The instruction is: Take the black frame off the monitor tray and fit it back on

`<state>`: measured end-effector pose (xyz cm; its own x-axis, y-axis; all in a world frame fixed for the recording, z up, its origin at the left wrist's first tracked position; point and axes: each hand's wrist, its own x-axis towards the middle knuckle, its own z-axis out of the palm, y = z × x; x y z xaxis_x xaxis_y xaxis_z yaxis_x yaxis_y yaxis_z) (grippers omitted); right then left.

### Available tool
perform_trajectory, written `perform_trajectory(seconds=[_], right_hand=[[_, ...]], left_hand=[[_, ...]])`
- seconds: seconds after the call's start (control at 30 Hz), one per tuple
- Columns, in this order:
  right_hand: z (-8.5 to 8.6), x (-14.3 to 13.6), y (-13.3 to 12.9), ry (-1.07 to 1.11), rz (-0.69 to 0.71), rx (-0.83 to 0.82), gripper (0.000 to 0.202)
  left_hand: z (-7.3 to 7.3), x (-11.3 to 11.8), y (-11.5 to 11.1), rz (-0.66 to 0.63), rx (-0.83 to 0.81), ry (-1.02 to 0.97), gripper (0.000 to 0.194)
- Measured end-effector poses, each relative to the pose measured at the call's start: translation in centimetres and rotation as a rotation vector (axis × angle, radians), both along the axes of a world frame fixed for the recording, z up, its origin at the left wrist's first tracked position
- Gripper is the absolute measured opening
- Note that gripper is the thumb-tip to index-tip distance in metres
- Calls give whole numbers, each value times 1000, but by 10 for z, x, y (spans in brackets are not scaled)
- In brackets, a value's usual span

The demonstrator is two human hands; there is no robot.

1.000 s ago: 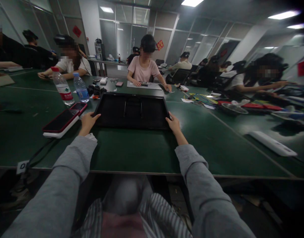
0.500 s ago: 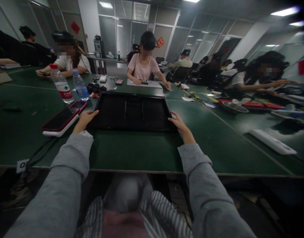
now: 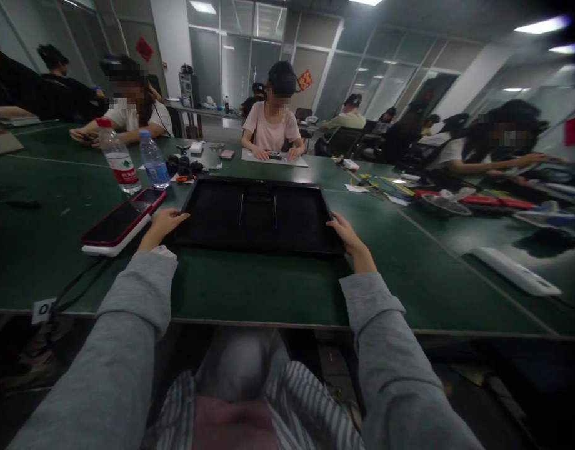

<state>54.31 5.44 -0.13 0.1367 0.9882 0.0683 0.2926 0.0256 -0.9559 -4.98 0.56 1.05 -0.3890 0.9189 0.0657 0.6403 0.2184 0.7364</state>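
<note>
A wide black tray-like panel (image 3: 297, 219) with a raised rim and two thin upright bars near its middle rests on or just over the green table (image 3: 259, 287). My left hand (image 3: 164, 225) grips its left edge, the thumb over the rim. At the right edge, my right hand (image 3: 347, 233) holds the rim in the same way. The undersides of both hands' grips are hidden. Just left of my left hand lie a red-edged phone (image 3: 116, 225) and a white power strip (image 3: 123, 242).
Two bottles, one red-capped (image 3: 121, 164) and one blue-capped (image 3: 154, 165), stand behind the phone. Black items (image 3: 184, 165) lie beyond the panel's left corner. A person in pink (image 3: 271, 128) sits opposite. Cables (image 3: 384, 186) and a white strip (image 3: 515, 270) lie to the right.
The panel and my right hand have shifted slightly to the right, and the panel's near edge sits a little lower in view. The opposite person's outstretched hand has drawn inward.
</note>
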Motion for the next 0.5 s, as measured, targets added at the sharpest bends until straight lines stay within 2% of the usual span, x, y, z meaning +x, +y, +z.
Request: perform_trajectory(seconds=[0.17,0.3,0.4,0.5], right_hand=[[-2,-3,-2,-43,6,-14,81],[-5,-9,2,-17,-44,-47,84],[-6,-13,3,32,-52,-41,88],[-5,-15,1,81,11,-9,89]], left_hand=[[4,2,-2,-30,15,-35,30],[1,1,2,-70,12,-62,29],[-3,0,4,-74,21,-68,38],[-4,2,3,-43,48,-71,51]])
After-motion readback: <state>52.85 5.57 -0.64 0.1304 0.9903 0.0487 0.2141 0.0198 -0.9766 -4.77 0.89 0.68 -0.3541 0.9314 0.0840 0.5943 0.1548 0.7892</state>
